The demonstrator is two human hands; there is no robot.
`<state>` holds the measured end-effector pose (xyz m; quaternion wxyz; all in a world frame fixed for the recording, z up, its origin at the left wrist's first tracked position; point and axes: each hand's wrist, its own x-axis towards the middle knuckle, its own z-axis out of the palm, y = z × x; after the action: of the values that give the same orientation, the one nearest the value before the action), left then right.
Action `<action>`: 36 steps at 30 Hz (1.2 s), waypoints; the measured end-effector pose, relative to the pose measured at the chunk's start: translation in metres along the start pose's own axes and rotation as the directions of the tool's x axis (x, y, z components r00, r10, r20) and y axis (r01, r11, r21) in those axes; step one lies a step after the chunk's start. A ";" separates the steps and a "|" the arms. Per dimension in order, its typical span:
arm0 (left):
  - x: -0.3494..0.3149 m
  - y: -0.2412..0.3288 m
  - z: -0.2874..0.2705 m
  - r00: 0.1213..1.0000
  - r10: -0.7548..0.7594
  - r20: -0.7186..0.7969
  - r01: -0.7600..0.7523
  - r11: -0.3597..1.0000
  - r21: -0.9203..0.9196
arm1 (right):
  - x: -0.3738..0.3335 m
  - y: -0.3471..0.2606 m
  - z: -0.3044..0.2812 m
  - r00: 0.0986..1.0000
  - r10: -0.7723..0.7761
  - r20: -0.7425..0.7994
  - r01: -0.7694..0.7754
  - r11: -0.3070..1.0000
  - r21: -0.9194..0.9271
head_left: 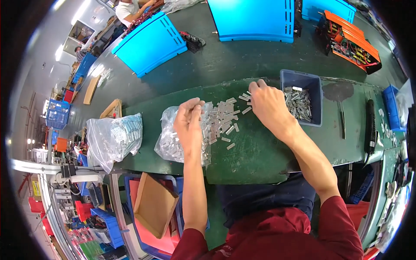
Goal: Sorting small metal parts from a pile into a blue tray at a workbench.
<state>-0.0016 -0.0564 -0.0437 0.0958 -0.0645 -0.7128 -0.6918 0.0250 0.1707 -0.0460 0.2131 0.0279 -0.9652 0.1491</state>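
Small flat silvery metal pieces (pixel 223 113) lie in a loose heap on the green work surface. A clear plastic bag (pixel 167 141) with more of them sits at the heap's left. My left hand (pixel 189 123) is over the bag's edge, thumb and fingers curled together; what they hold, if anything, does not show. At the heap's far right end, my right hand (pixel 271 106) points down with bent, closed fingers beside a few pieces; its fingertips are partly hidden. Right next to it stands a grey-blue bin (pixel 321 102), partly filled with similar metal pieces.
Another filled clear bag (pixel 115 141) rests at the left. Blue housings (pixel 149 43) and an orange unit with exposed wiring (pixel 353 41) stand farther back. Tweezers (pixel 342 119) and a black-handled tool (pixel 370 125) lie right of the bin. A cardboard box (pixel 155 203) is below the table edge.
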 end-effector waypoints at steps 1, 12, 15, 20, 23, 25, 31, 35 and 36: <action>0.006 0.003 0.001 0.999 -0.011 0.053 0.007 0.997 0.077 | 0.000 0.001 0.001 1.000 0.010 0.014 -0.009 1.000 -0.012; 0.036 -0.023 0.014 0.986 0.085 0.141 -0.134 0.915 0.381 | 0.003 0.004 -0.019 0.989 -0.075 0.124 0.066 0.995 0.077; 0.035 -0.024 0.015 0.987 0.108 0.122 -0.147 0.913 0.380 | 0.003 0.007 -0.013 0.979 -0.098 0.179 0.078 0.990 0.117; 0.032 -0.027 0.015 0.973 0.177 0.148 -0.223 0.882 0.415 | 0.006 0.001 -0.010 0.979 -0.092 0.181 0.065 0.987 0.150; 0.031 -0.027 0.015 0.978 0.176 0.116 -0.208 0.894 0.396 | 0.008 -0.003 -0.005 0.983 -0.181 -0.005 0.178 0.964 0.198; 0.032 -0.026 0.013 0.979 0.181 0.096 -0.204 0.900 0.386 | 0.007 -0.012 -0.002 0.954 -0.295 -0.042 0.295 0.911 0.287; 0.033 -0.026 0.013 0.986 0.161 0.045 -0.167 0.922 0.349 | -0.002 -0.020 0.024 0.893 -0.449 -0.026 0.445 0.873 0.201; 0.035 -0.030 0.009 0.991 0.132 -0.009 -0.121 0.935 0.334 | 0.002 -0.022 0.026 0.899 -0.430 -0.079 0.434 0.857 0.278; 0.035 -0.030 0.009 0.991 0.133 -0.008 -0.123 0.935 0.332 | 0.002 -0.020 0.029 0.904 -0.409 -0.128 0.428 0.866 0.257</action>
<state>-0.0426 -0.0496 -0.0653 0.1609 -0.0831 -0.8115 -0.5556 0.0137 0.1432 -0.0650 0.2676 0.2611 -0.8973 0.2348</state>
